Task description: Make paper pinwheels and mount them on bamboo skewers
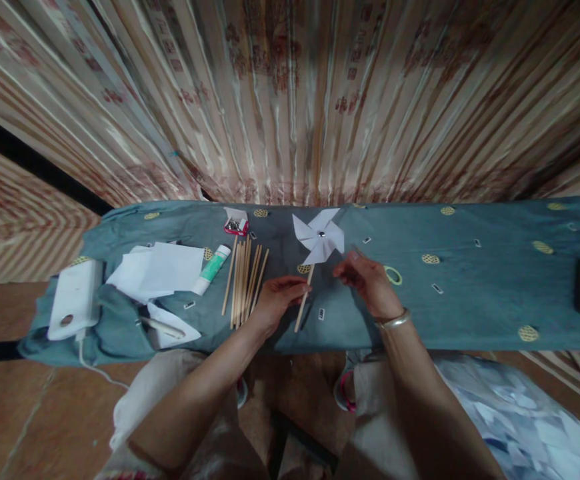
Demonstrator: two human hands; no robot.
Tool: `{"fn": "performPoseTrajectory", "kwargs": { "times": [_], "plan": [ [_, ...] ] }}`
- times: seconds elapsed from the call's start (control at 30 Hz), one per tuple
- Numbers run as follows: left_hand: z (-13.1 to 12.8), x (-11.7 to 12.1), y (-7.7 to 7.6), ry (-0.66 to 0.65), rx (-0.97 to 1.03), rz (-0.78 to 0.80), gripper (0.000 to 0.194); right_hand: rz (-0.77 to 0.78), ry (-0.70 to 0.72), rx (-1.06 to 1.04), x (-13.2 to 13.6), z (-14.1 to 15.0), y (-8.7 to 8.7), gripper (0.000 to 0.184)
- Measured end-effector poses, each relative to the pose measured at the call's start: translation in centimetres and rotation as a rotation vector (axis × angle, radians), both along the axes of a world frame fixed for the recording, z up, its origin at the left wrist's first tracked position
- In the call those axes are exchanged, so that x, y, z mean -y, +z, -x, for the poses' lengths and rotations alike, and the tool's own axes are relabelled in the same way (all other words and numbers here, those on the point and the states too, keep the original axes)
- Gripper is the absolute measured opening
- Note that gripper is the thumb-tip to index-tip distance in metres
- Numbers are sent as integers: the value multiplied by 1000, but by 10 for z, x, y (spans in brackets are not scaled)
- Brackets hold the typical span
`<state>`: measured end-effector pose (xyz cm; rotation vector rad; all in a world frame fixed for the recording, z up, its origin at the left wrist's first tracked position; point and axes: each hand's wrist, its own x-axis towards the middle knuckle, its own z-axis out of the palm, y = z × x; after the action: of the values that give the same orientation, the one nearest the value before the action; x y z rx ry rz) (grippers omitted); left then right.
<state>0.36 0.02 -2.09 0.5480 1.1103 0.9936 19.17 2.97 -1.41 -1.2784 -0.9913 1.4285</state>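
- The white paper pinwheel (327,243), with a shiny round metal pin (321,234) at its centre, stands out over the middle of the table (485,307), its pale wooden stick (300,317) slanting down towards the person; whether it touches the cloth, I cannot tell.
- The left hand (281,299) pinches that stick below the blades.
- The right hand (367,280), a silver bangle (394,321) at its wrist, is just beside the pinwheel, apart from it, fingers bent; whether its fingertips meet, I cannot tell.
- A light-green ring-shaped object (399,275) lies just beyond the right hand, partly hidden.
- Left of the pinwheel lie loose pale wooden sticks (243,277), an open red box of small metal pieces (237,225) and a green-and-white glue tube (213,269).
- Farther left are white paper sheets (173,267).
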Motion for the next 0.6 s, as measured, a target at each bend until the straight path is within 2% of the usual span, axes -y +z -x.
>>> {"fn": "performPoseTrajectory", "kwargs": {
  "times": [0.13, 0.2, 0.43, 0.6],
  "plan": [
    [1, 1, -1, -24, 15, -1, 39, -79, -272, 127, -7, -12, -5, 47],
    [0, 2, -1, -38, 19, 0, 39, -140, -357, 156, -11, -13, -7, 41],
    [-1, 5, -1, -99, -2, 11, 38, -203, -316, -104, -20, -4, -8, 29],
    [-2, 6, 0, -102, 2, 4, 38, -193, -318, -152, -19, 0, -8, 23]
  ]
}}
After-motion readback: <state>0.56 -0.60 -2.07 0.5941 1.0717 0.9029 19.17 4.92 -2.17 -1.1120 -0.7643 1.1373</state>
